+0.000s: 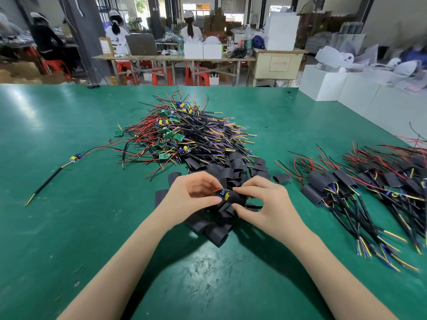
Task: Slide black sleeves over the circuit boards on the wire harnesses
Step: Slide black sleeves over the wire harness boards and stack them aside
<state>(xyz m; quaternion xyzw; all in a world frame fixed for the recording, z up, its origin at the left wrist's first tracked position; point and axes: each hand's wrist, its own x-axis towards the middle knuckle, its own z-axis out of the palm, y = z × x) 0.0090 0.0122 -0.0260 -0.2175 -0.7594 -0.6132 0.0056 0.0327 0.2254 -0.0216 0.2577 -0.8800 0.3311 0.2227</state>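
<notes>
My left hand (191, 192) pinches a small circuit board (223, 194) with blue and yellow parts and a red wire. My right hand (261, 204) pinches a black sleeve (238, 197) whose mouth sits against the board's right end. Both hands hover over a heap of loose black sleeves (215, 225) at the table's middle. Behind them lies a big tangle of bare wire harnesses (184, 135) with green boards. To the right lie sleeved harnesses (346, 188) in rows.
The green table (69, 227) holds one lone harness (57, 172) at the left. White boxes (335, 86) line the far right edge. People sit at benches in the background.
</notes>
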